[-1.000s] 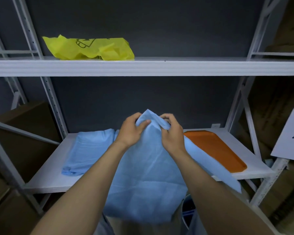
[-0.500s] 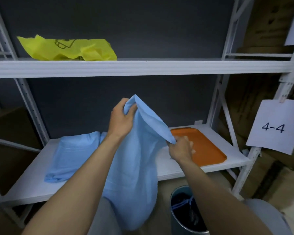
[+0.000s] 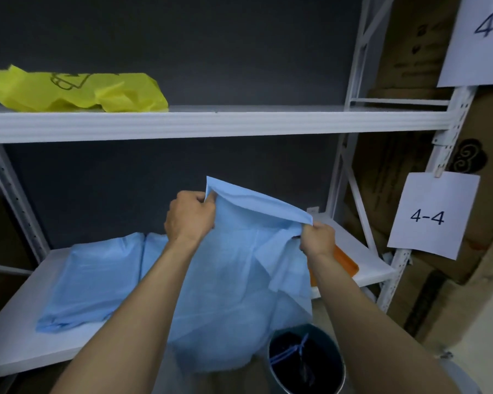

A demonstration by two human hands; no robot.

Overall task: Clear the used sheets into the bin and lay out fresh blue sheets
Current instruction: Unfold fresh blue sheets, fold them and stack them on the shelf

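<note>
Head view: I see my left hand (image 3: 190,217) and right hand (image 3: 318,240) each pinching the blue sheet (image 3: 234,294) above the bin (image 3: 340,371), apparently to spread it flat.

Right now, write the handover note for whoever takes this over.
The left hand grips the top corner of a blue sheet; the right hand pinches its upper edge. The sheet hangs in front of the lower shelf, by the bin. On the shelf: folded blue sheets at left, orange tray at right. Done: no sheet spread out yet. Left: spread or bin this one; I cannot tell if it is used or fresh.
</note>
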